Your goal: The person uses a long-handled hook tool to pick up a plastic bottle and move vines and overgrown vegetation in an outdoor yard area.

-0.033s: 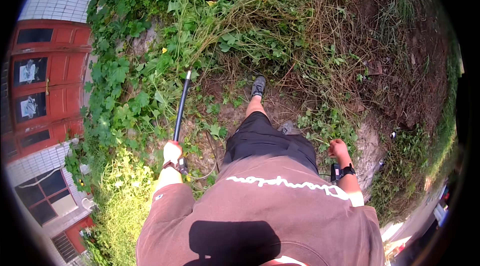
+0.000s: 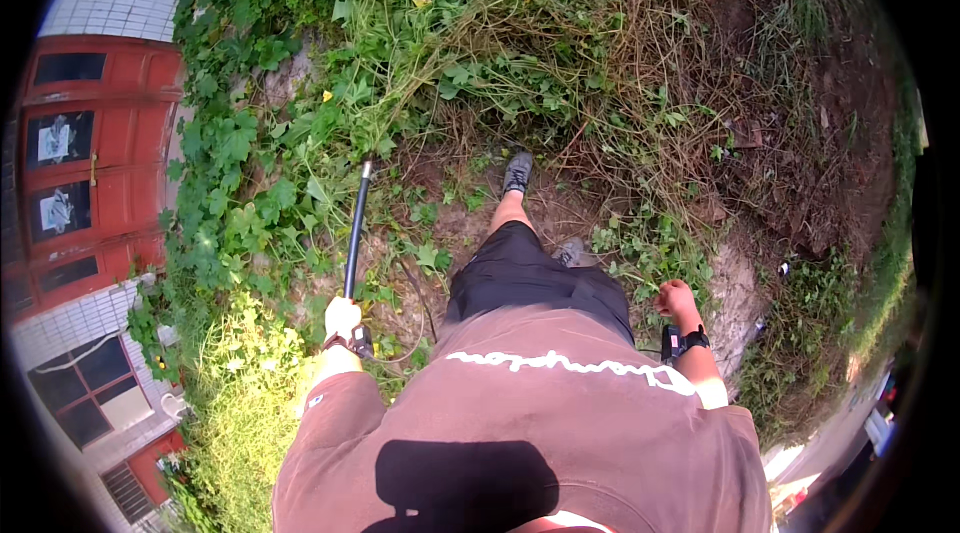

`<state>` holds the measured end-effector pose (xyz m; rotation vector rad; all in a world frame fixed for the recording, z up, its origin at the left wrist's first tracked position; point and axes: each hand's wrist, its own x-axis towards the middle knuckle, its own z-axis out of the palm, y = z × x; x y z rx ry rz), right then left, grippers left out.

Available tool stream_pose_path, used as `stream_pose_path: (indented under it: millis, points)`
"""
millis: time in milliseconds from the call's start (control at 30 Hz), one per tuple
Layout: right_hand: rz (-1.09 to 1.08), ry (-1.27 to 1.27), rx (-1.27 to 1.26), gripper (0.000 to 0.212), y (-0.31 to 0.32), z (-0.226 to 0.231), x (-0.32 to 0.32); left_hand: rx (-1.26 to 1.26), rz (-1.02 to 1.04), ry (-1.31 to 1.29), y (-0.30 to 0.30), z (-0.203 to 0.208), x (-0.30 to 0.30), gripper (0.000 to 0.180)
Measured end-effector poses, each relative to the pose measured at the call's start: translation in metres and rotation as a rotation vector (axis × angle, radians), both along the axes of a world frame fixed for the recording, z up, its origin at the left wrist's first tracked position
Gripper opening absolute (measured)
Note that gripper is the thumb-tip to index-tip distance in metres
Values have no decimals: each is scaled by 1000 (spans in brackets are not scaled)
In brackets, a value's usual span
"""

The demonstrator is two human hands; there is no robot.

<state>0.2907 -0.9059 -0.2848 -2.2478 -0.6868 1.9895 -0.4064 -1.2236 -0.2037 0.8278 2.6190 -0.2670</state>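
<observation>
My left hand (image 2: 342,316) is wrapped round the lower end of a long black-handled tool (image 2: 355,238) that points away from me. Its shaft ends in a silver metal collar beside tangled green vines (image 2: 375,123); whatever lies beyond that collar is hard to make out among the stems. On the right, my right hand (image 2: 676,298) is curled into a loose fist beside my hip, and no object shows in it. Each wrist wears a dark band with a small black device, and a thin cable (image 2: 418,333) loops near the left one.
Cut and dry stems (image 2: 650,63) heap across the far ground, with bare brown soil to the right. My shoe (image 2: 517,173) stands on dirt just before the vines. Leafy bushes (image 2: 240,343) line the left, by a white-tiled building with red doors (image 2: 120,153).
My left hand has drawn slightly back toward me, bringing the tool's far end nearer and a little left. My right hand has hardly moved.
</observation>
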Motion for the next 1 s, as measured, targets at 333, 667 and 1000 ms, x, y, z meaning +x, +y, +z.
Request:
stream_pose_path:
  millis: [333,667,1000]
  points:
    - [-72,92,-2,8,-46,-18,62,-17,1244,-598,-215,9,134,12]
    - [-103,100,33,6,-18,8,26,584,795,-898,206,25,82,8]
    - [-402,-10,78,11,-27,53,37,1075,297,-907,553,90,33,18]
